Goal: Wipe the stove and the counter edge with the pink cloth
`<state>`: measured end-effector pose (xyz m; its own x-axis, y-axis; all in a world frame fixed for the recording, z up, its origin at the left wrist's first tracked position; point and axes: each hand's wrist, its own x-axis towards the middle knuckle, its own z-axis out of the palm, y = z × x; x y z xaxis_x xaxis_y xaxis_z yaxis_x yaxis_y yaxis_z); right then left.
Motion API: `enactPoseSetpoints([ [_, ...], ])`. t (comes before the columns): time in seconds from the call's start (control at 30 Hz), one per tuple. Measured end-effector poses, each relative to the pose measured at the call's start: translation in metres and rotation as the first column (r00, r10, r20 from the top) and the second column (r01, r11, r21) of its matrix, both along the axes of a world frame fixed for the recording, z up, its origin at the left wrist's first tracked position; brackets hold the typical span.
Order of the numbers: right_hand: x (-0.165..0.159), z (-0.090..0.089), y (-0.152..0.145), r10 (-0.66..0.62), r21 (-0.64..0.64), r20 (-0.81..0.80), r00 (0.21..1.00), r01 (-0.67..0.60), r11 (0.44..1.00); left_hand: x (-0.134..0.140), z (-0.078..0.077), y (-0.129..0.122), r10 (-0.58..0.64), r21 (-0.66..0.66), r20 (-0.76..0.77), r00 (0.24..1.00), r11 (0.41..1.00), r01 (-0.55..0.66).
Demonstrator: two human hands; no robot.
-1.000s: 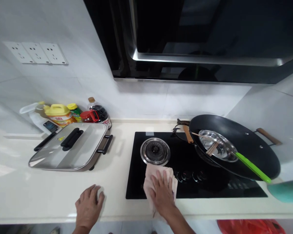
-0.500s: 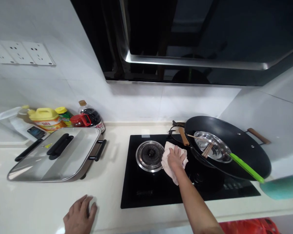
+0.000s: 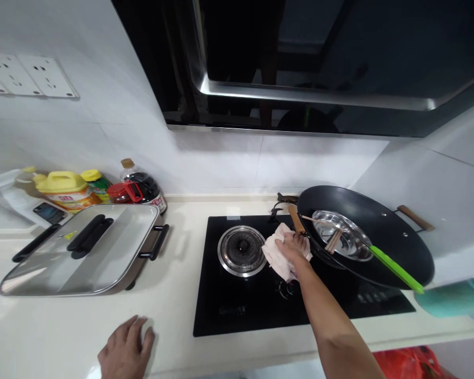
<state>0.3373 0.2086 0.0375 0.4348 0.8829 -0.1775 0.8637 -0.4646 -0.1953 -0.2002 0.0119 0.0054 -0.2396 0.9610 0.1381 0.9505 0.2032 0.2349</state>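
My right hand [image 3: 294,246] presses a pale pink cloth [image 3: 276,258] onto the black glass cooktop [image 3: 253,308], with the fingers gripping its folds. The cloth lies just right of the round metal-ringed burner [image 3: 243,250] and in front of the wok's near wooden handle [image 3: 296,219]. Part of a control knob [image 3: 285,288] shows below the cloth. On the white counter [image 3: 174,326], left of the cooktop, my left hand [image 3: 126,347] rests palm down, fingers loosely bent and a little apart, holding nothing.
A large black wok [image 3: 403,252] on the right holds a metal bowl [image 3: 359,245], chopsticks and a green-handled utensil [image 3: 397,269]. A lidded electric pan [image 3: 122,252] stands left, with several bottles behind. The range hood [image 3: 319,113] overhangs the cooktop.
My right hand has slid the cloth a little to the right, away from the left burner, uncovering part of the knob. My left hand stays on the counter.
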Motion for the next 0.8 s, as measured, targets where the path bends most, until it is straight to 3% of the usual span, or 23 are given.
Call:
enactPoseSetpoints([
  [0.27, -0.072, -0.008, -0.034, 0.017, 0.066, -0.121, 0.993, -0.009, 0.998, 0.001, 0.003, 0.003, 0.019, -0.017, 0.017, 1.000, 1.000, -0.018],
  [0.4, -0.112, -0.012, -0.078, 0.020, 0.128, -0.110, 0.994, -0.006, 0.992, 0.003, 0.005, 0.004, 0.014, -0.005, 0.031, 0.999, 1.000, -0.014],
  [0.53, -0.141, -0.022, -0.129, 0.181, 0.197, -0.098, 0.979, -0.159, 0.967, 0.003, 0.007, 0.005, 0.020, -0.018, 0.047, 0.999, 1.000, -0.019],
  [0.7, -0.125, -0.033, -0.186, 0.389, 0.329, -0.079, 0.918, -0.344, 0.879, 0.003, 0.007, 0.005, 0.008, -0.025, 0.026, 1.000, 1.000, -0.008],
  [0.8, -0.094, -0.041, -0.218, 0.415, 0.380, -0.059, 0.908, -0.364, 0.851, 0.003, 0.006, 0.005, -0.001, -0.008, 0.009, 1.000, 1.000, 0.001],
])
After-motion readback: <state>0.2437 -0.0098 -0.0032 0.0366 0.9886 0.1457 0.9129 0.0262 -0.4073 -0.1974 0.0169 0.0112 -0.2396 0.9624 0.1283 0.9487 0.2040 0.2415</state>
